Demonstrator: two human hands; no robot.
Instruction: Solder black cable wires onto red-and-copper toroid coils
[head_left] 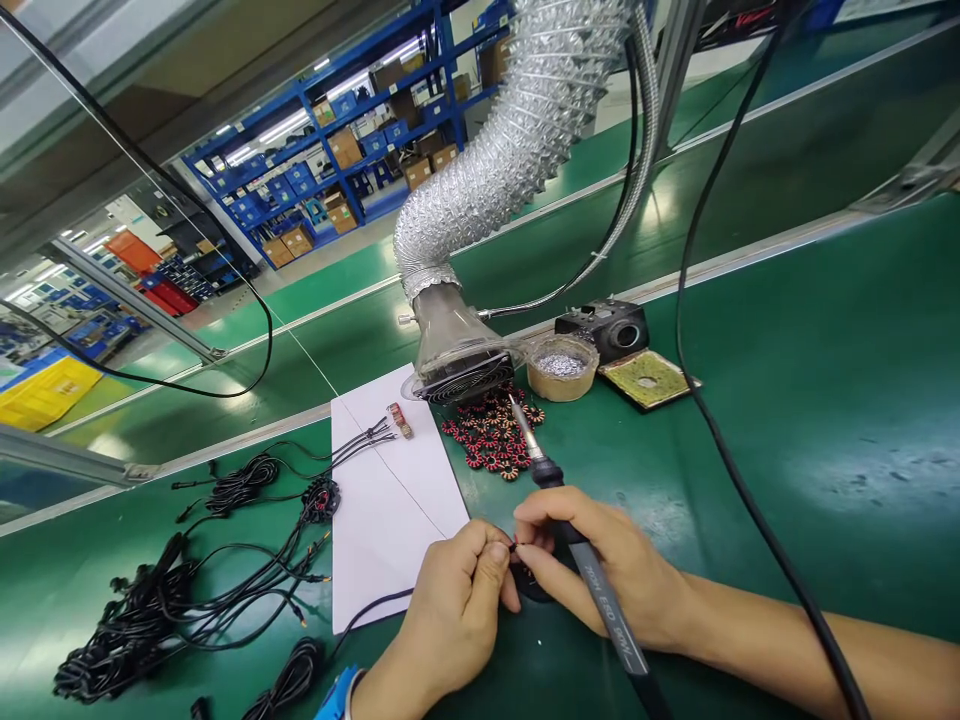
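- Pinching a thin black wire (515, 547) between thumb and fingertips, the left hand (457, 612) sits just beside the right hand (611, 565).
- Right hand grips the rubbery, lettered handle of a soldering iron (604, 608), its slim steel shaft pointing away.
- A dark ring coil (534, 586) lies half hidden beneath both hands.
- Red-and-copper toroid coils (491, 435) lie heaped on the glossy green mat (787, 340), near the iron's tip.
- Coiled black cables (169, 605) sprawl beside a white paper sheet (390, 500).
- A ribbed foil duct (517, 130) ends in a clear funnel (454, 345).

Gap over white paper (390, 500) toward left; toroid pile (491, 435), extractor hood (457, 360) block ahead (black cable (750, 480) right).
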